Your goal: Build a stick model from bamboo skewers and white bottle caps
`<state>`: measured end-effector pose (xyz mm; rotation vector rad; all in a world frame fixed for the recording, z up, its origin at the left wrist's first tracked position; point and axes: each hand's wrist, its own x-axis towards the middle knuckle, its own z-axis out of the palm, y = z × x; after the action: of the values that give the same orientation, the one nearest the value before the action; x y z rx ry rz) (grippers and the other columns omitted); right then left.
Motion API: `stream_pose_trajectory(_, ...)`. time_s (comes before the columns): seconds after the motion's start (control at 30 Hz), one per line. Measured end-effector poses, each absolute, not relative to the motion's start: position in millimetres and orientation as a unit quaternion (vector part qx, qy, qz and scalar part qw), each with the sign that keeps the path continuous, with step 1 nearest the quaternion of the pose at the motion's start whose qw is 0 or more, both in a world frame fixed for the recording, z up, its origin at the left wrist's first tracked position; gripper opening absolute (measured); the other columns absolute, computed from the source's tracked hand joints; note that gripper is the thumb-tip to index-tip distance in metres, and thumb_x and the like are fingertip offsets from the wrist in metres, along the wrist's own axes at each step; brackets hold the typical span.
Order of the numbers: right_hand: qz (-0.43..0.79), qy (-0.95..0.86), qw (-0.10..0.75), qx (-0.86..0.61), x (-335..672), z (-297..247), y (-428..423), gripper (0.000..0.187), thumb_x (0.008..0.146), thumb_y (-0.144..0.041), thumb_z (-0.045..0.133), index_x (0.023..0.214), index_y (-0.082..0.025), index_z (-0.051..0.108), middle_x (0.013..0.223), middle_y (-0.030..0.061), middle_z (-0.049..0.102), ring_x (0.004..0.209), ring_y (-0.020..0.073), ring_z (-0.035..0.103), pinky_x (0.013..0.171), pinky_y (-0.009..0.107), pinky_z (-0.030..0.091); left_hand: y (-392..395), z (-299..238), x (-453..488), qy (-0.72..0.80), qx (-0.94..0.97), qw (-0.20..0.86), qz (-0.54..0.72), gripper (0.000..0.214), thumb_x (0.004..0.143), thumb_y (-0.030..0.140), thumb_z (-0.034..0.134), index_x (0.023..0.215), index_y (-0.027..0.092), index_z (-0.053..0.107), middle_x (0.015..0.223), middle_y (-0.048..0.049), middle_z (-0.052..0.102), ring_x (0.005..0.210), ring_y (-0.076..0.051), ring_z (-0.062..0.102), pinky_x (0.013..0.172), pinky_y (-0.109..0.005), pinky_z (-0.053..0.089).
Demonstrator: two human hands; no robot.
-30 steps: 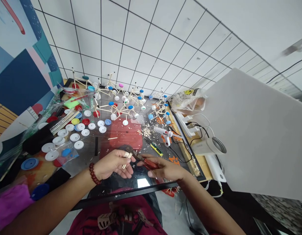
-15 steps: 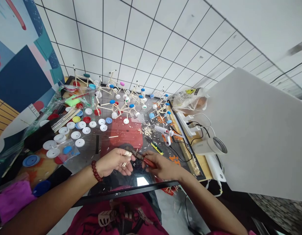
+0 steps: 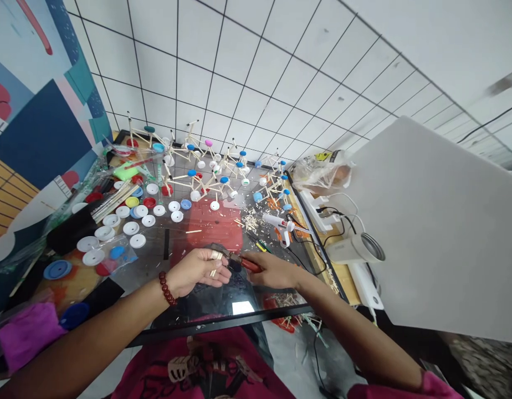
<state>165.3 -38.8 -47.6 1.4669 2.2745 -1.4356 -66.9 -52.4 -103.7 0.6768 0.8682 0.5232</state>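
My left hand (image 3: 200,271), with a red bead bracelet (image 3: 168,289) at the wrist, is closed on a few short pale wooden sticks (image 3: 215,256). My right hand (image 3: 275,270) grips the red handles of a pair of pliers (image 3: 251,265). Their dark jaws point left and lie close beside the fingertips of my left hand; whether they touch a stick I cannot tell. Both hands are above the dark glassy tabletop (image 3: 198,307), near its front edge. Beyond them a red mat (image 3: 214,227) carries a loose stick and pale chips.
Several stick figures with bottle caps (image 3: 192,173) stand along the tiled wall. White bottle caps (image 3: 137,240) lie at left beside a bundle of sticks (image 3: 114,202). At right are a glue gun (image 3: 281,224), a yellow cutter (image 3: 262,245), a pile of chips (image 3: 251,220), cables and a power strip (image 3: 316,210).
My right hand has moved slightly up and left with the pliers, now partly covering the yellow cutter. My left hand still holds the sticks, and the view has shifted a little.
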Motion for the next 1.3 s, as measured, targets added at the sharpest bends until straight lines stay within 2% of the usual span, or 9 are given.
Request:
stream_pose_trajectory(0.2, -0.423, 0.771, 0.027, 0.475, 157.2, -45.2, -35.6, 0.055, 0.065, -0.008, 0.054, 0.119, -0.02, 0.061, 0.106, 0.003, 0.069, 0.091, 0.0216, 0.06, 0.083, 0.032, 0.044, -51.8, -100.4, -67.2, 0.422, 0.294, 0.812, 0.275, 0.043, 0.064, 0.042, 0.083, 0.088, 0.009, 0.068, 0.091, -0.0174, 0.076, 0.083, -0.027, 0.073, 0.078, -0.039, 0.057)
stream_pose_trajectory(0.33, -0.418, 0.777, 0.032, 0.469, 156.3, -40.4, -33.3, 0.056, 0.064, -0.007, 0.052, 0.119, -0.019, 0.061, 0.108, 0.0042, 0.069, 0.091, 0.021, 0.06, 0.084, 0.033, 0.044, -49.9, -98.3, -69.8, 0.415, 0.284, 0.817, 0.281, 0.04, 0.066, 0.04, 0.083, 0.088, 0.009, 0.069, 0.092, -0.0174, 0.076, 0.084, -0.026, 0.073, 0.079, -0.039, 0.057)
stream_pose_trajectory(0.57, -0.417, 0.78, 0.039, 0.465, 155.8, -38.0, -32.3, 0.052, 0.065, -0.007, 0.053, 0.114, -0.019, 0.063, 0.107, 0.0038, 0.07, 0.092, 0.0218, 0.06, 0.083, 0.032, 0.043, -49.8, -101.5, -70.8, 0.421, 0.313, 0.806, 0.274, 0.035, 0.068, 0.037, 0.08, 0.087, 0.009, 0.069, 0.069, -0.0087, 0.072, 0.063, -0.019, 0.07, 0.061, -0.029, 0.054)
stream_pose_trajectory(0.8, -0.403, 0.784, 0.037, 0.472, 151.4, -46.9, -36.0, 0.043, 0.069, -0.01, 0.057, 0.11, -0.021, 0.063, 0.097, 0.0024, 0.071, 0.09, 0.0239, 0.062, 0.08, 0.031, 0.043, -50.5, -101.7, -67.4, 0.442, 0.355, 0.772, 0.288, 0.029, 0.07, 0.037, 0.073, 0.082, 0.011, 0.066, 0.059, -0.0018, 0.062, 0.05, -0.012, 0.058, 0.051, -0.024, 0.044)
stream_pose_trajectory(0.97, -0.358, 0.792, 0.043, 0.492, 144.7, -53.0, -39.5, 0.036, 0.071, -0.011, 0.057, 0.104, -0.021, 0.062, 0.091, 0.0026, 0.071, 0.082, 0.0217, 0.061, 0.072, 0.028, 0.042, -52.0, -112.1, -62.1, 0.425, 0.398, 0.74, 0.337, 0.035, 0.078, 0.048, 0.063, 0.08, 0.013, 0.06, 0.052, 0.007, 0.042, 0.043, -0.005, 0.033, 0.045, -0.021, 0.022)
stream_pose_trajectory(1.13, -0.306, 0.806, 0.052, 0.504, 141.3, -61.5, -41.2, 0.031, 0.069, -0.01, 0.056, 0.098, -0.019, 0.057, 0.085, 0.0025, 0.067, 0.072, 0.0176, 0.057, 0.065, 0.026, 0.04, -49.9, -118.9, -63.0, 0.428, 0.417, 0.727, 0.339, 0.053, 0.075, 0.066, 0.06, 0.084, 0.014, 0.056, 0.058, 0.0086, 0.034, 0.047, -0.005, 0.028, 0.045, -0.02, 0.019)
stream_pose_trajectory(1.3, -0.294, 0.807, 0.053, 0.509, 136.2, -67.4, -40.8, 0.03, 0.069, -0.012, 0.056, 0.097, -0.02, 0.05, 0.083, 0.0008, 0.064, 0.07, 0.0164, 0.056, 0.063, 0.025, 0.039, -39.1, -121.4, -70.3, 0.411, 0.415, 0.754, 0.301, 0.06, 0.073, 0.073, 0.057, 0.082, 0.013, 0.056, 0.057, 0.0088, 0.032, 0.043, -0.004, 0.022, 0.043, -0.02, 0.014)
